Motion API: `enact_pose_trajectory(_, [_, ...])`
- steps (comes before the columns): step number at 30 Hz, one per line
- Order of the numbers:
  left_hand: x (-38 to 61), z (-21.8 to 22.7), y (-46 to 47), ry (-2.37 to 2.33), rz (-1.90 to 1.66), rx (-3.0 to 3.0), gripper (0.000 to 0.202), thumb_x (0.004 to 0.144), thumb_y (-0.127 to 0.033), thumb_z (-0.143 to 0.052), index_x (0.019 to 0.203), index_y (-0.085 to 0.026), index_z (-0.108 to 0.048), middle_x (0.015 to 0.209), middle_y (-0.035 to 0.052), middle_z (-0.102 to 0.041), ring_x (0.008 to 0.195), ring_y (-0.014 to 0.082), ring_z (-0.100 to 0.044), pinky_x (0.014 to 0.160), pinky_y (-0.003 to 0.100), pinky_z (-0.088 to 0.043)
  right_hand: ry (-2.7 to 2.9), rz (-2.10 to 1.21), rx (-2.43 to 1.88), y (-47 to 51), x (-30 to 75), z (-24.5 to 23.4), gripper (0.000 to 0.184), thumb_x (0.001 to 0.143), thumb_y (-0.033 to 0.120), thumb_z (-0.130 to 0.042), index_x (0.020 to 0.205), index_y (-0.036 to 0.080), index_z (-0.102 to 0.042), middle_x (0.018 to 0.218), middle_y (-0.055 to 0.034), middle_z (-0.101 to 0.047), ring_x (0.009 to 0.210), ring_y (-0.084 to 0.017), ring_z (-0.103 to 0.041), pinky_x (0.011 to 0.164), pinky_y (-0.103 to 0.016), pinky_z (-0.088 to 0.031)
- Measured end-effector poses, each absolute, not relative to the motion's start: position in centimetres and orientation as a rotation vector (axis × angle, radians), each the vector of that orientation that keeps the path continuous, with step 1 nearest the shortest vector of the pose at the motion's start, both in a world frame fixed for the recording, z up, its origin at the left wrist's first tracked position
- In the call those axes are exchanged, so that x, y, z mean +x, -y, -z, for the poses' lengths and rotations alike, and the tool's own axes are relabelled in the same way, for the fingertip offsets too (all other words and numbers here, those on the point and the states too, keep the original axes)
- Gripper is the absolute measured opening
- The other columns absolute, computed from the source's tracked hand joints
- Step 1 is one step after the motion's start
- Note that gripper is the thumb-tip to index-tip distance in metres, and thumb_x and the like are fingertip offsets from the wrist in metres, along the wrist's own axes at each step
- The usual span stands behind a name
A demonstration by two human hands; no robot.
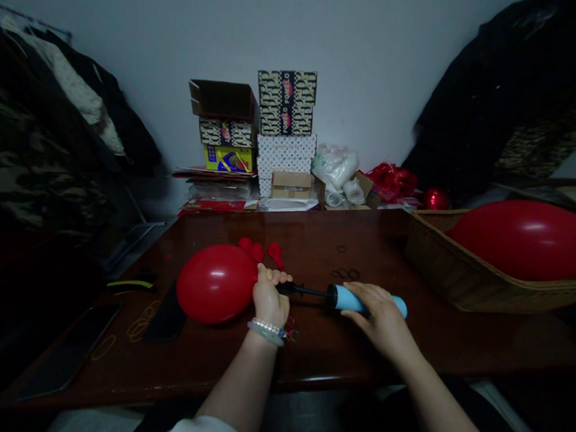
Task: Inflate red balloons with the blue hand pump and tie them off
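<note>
A partly inflated red balloon (217,284) is at the left of centre above the brown table. My left hand (270,296), with bracelets at the wrist, is closed around the balloon's neck, where it meets the black nozzle end of a hand pump. The pump's dark rod runs right into its light blue barrel (344,297). My right hand (381,314) is wrapped over that barrel from above, thumb on the near side. The join between balloon and nozzle is hidden inside my left fingers. Behind the balloon lie several uninflated red balloons (274,253).
A wicker basket (444,285) holding a large inflated red balloon (528,240) stands at the right. Black rubber bands (345,274) lie beyond the pump, tan bands (142,321) at the left near a dark flat slab (72,349). Stacked boxes (288,108) stand against the wall.
</note>
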State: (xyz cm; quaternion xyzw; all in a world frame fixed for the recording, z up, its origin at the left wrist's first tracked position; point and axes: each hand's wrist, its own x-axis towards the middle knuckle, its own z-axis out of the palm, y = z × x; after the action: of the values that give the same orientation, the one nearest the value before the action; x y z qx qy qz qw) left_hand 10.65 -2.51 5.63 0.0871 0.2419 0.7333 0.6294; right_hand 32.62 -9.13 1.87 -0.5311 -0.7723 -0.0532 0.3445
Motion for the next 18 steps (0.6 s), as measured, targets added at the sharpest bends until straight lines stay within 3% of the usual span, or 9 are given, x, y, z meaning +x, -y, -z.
enact_pose_trajectory(11, [13.1,-5.0,3.8,-0.588,-1.640,0.300,0.045,0.086,-0.043,-0.058,0.056,-0.019,-0.034,0.050,-0.0060,-0.032,0.046,0.0091,-0.037,0.054,0.026,-0.039,1.936,0.113,-1.369,9.6,28.6,-0.7,0.044,0.084,0.038,-0.063,0.124,0.023,-0.055,0.117,-0.0099,-0.065,0.108,-0.028,-0.059,0.090,-0.046,-0.048])
enact_pose_trajectory(18, [11.5,-6.0,3.3,-0.553,-1.709,0.270,0.047,0.090,-0.043,-0.052,0.055,-0.020,-0.030,0.047,-0.0064,-0.029,0.043,0.0085,-0.034,0.051,0.025,-0.037,1.987,0.120,-1.322,9.2,29.2,-1.3,0.048,0.084,0.039,-0.063,0.127,0.023,-0.052,0.122,-0.0095,-0.062,0.112,-0.027,-0.057,0.095,-0.046,-0.045])
